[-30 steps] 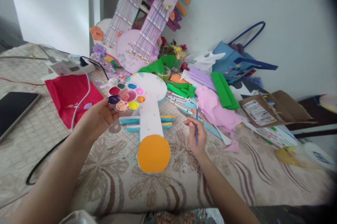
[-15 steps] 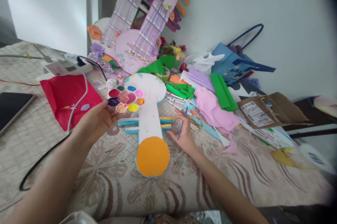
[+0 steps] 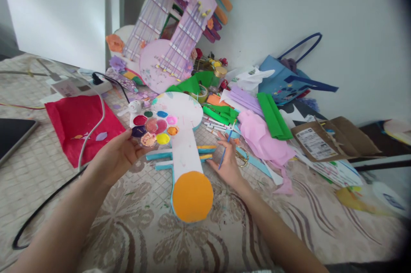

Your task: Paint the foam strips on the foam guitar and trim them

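Guitar-shaped cutout [image 3: 185, 149], flat on the patterned cloth [image 3: 154, 226] before me, its orange disc [image 3: 192, 196] nearest my body. My left hand [image 3: 120, 153] grips the edge of a paint palette [image 3: 154, 126], which hides part of the cutout's left side; my right hand [image 3: 229, 164] pinches a blue brush [image 3: 228, 138] just beside the pegs, contact uncertain. Crowding the right: scissors [image 3: 246, 158], a pink sheet [image 3: 261, 138], a green roll [image 3: 274, 117] and a brown packet [image 3: 321, 138]; at left, a red sheet [image 3: 70, 123]. Count: one palette, one brush, one cutout with four pegs, two per side. Compared with one second earlier, my right hand lies farther left, the formerly upright brush leans, and the scissors' handles show more fully.
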A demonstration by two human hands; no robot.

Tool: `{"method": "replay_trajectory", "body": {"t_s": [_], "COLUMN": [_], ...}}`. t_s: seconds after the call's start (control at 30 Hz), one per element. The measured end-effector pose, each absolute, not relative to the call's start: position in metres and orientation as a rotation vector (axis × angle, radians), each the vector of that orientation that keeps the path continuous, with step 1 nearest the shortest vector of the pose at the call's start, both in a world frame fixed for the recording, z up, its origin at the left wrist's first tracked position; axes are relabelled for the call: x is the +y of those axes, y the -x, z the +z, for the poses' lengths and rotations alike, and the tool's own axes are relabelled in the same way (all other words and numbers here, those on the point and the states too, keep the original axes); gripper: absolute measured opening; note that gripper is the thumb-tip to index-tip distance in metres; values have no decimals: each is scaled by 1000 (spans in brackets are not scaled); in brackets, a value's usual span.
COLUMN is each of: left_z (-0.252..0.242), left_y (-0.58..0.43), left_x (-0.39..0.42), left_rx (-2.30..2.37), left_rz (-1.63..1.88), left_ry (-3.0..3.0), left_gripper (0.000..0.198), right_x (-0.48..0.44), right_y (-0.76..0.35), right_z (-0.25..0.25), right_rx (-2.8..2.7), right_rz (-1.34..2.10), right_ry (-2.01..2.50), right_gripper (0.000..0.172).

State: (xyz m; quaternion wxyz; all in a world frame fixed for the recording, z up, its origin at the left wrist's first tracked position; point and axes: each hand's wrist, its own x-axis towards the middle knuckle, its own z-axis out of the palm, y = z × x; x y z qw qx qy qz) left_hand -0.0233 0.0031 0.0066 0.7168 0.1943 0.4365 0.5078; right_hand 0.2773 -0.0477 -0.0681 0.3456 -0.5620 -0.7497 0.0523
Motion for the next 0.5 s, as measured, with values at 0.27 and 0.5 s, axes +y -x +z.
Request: {"method": "replay_trajectory", "body": {"t_s": [0.27,0.5], "left_z": [6,11], "left_y": [24,23], "left_x": [3,8], "left_rx": [934,957], "left_rz": [1129,1096], "left_ry": [-454,-458], "left_gripper": [42,43], "right_x": [-50,-55], "right_y": [-287,-290], "right_z": [-61,-39], "right_rx": [-1868,-1594], "right_rz": [268,357], "right_ry": [1385,1264], "right_gripper": [53,32]}}
